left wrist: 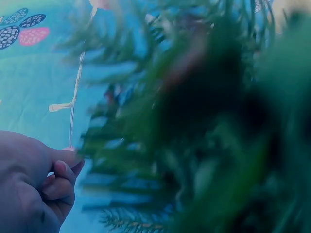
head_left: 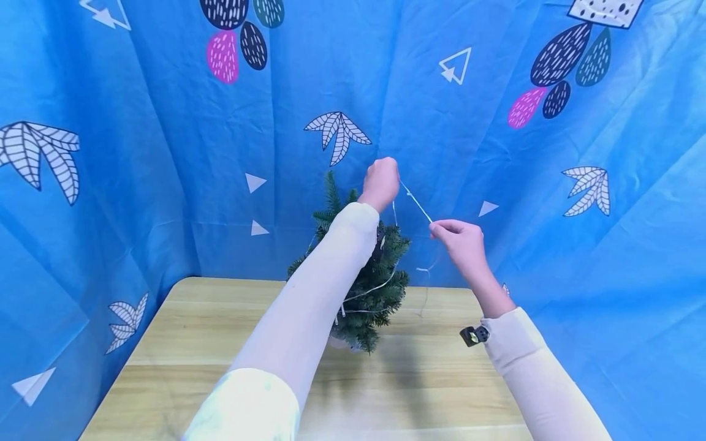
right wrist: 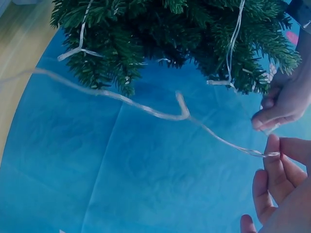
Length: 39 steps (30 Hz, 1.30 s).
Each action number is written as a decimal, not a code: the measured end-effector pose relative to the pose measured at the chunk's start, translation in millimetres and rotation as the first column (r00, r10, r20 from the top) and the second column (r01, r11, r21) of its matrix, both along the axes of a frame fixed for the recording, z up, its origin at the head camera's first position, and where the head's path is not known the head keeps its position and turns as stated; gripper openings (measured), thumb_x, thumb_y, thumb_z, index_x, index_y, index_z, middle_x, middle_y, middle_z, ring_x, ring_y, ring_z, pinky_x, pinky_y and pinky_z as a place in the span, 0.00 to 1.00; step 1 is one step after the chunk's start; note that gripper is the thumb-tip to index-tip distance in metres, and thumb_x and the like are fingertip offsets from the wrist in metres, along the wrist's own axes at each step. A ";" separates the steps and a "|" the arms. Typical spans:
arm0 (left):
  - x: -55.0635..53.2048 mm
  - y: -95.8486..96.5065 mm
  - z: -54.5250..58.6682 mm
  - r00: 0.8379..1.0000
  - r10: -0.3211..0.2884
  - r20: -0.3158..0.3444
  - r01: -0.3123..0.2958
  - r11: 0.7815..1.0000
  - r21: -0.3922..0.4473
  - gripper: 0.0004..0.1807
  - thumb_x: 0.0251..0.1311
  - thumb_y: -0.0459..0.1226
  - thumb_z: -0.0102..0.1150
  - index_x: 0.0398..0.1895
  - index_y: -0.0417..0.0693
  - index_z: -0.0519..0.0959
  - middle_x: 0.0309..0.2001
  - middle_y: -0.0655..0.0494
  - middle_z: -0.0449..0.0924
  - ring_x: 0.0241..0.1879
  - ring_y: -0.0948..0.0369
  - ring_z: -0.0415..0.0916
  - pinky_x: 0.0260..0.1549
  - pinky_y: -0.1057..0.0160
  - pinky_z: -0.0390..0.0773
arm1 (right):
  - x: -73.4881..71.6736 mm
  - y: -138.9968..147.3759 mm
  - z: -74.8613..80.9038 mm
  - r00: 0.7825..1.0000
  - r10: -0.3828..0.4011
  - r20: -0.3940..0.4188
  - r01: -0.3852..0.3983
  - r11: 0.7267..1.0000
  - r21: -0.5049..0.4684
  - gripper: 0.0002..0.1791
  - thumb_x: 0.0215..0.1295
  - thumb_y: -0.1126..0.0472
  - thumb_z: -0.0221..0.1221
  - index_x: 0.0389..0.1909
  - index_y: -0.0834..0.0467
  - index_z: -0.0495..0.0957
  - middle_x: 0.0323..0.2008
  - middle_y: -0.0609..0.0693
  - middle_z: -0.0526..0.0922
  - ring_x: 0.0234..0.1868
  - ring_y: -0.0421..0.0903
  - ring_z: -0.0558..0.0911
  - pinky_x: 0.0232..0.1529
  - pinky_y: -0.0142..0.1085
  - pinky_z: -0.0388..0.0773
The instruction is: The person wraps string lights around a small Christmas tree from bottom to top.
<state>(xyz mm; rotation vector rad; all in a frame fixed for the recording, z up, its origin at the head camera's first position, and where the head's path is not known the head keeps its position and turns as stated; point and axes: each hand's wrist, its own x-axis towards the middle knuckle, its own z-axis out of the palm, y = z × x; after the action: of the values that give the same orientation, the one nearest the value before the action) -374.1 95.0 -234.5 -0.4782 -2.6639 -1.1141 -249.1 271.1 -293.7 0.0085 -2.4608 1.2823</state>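
Note:
A small green artificial Christmas tree (head_left: 386, 275) stands on the table, partly hidden behind the left forearm. A thin white string of lights (head_left: 416, 204) stretches between the two hands, and part of it loops across the branches. My left hand (head_left: 382, 182) is up beside the treetop; in the left wrist view its thumb and finger pinch the wire (left wrist: 75, 92). Lower and to the right, my right hand (head_left: 460, 245) pinches the same string. In the right wrist view, the right hand (right wrist: 286, 179) is close to the left hand (right wrist: 289, 104), and a length of wire with a small bulb (right wrist: 182, 109) trails away.
Below the tree is a light wooden table (head_left: 231, 343). A loose end of the light string (head_left: 425, 288) hangs at the tree's right. Blue patterned cloth (head_left: 220, 153) surrounds the table at the back and sides. A black wrist device (head_left: 474, 335) sits at the right cuff.

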 end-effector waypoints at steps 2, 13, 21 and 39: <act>0.7 -3.0 0.9 1.000 0.001 0.000 -0.001 1.000 -0.006 0.23 0.78 0.32 0.41 0.18 0.51 0.56 0.20 0.55 0.50 0.21 0.59 0.47 0.21 0.63 0.59 | -2.1 -2.3 -0.1 1.000 -0.003 -0.008 0.003 1.000 0.005 0.19 0.70 0.46 0.62 0.45 0.57 0.87 0.37 0.50 0.88 0.42 0.46 0.78 0.36 0.39 0.70; 12.3 -8.0 -1.4 0.997 -0.070 0.024 0.071 0.995 -0.072 0.10 0.75 0.35 0.51 0.51 0.46 0.82 0.48 0.55 0.82 0.44 0.60 0.78 0.47 0.61 0.80 | -25.8 -23.5 5.2 0.997 -0.042 -0.062 0.043 0.999 0.015 0.19 0.69 0.44 0.62 0.40 0.56 0.88 0.37 0.50 0.89 0.37 0.46 0.75 0.37 0.40 0.70; 14.6 -11.6 -2.0 0.969 -0.234 0.085 0.241 0.966 -0.094 0.13 0.74 0.35 0.55 0.57 0.48 0.81 0.50 0.56 0.83 0.49 0.61 0.79 0.48 0.61 0.80 | -40.8 -33.2 10.7 0.996 -0.018 -0.089 0.022 0.998 0.053 0.18 0.71 0.47 0.61 0.40 0.58 0.88 0.38 0.53 0.90 0.50 0.51 0.81 0.73 0.53 0.51; 10.4 -32.1 6.3 0.973 -0.226 0.050 0.230 0.969 -0.095 0.10 0.73 0.37 0.57 0.46 0.49 0.87 0.49 0.57 0.84 0.44 0.62 0.79 0.45 0.62 0.80 | -49.5 -47.5 25.0 0.996 0.017 -0.087 -0.005 0.990 0.142 0.15 0.73 0.51 0.59 0.41 0.58 0.88 0.41 0.57 0.89 0.51 0.53 0.82 0.73 0.53 0.45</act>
<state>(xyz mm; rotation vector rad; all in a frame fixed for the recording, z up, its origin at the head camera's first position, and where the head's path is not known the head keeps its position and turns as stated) -363.7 62.9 -228.2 -0.8084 -2.7619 -1.0610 -298.5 223.6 -268.7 0.1129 -2.4736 1.0855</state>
